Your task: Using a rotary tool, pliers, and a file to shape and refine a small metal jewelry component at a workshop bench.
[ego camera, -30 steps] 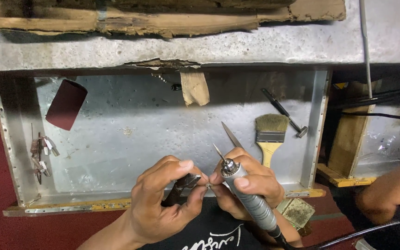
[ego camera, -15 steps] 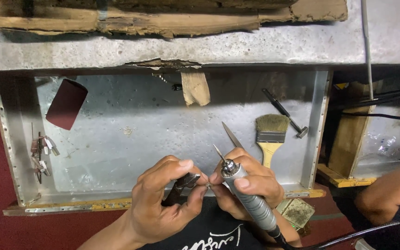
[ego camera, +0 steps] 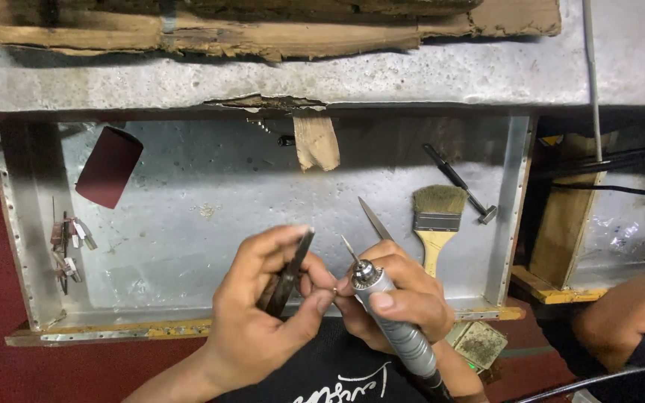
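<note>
The left hand (ego camera: 263,313) has tipped its dark flat tool (ego camera: 287,275) more upright, still pinching a tiny piece at the fingertips. The right hand (ego camera: 401,298) stays wrapped around the rotary handpiece (ego camera: 390,321), its bit at that piece above the metal tray (ego camera: 188,209).

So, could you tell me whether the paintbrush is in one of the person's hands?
No, the paintbrush lies in the metal tray, while the right hand holds a rotary tool.

Dark ring (ego camera: 287,276) now upright in left hand (ego camera: 263,328)
</note>
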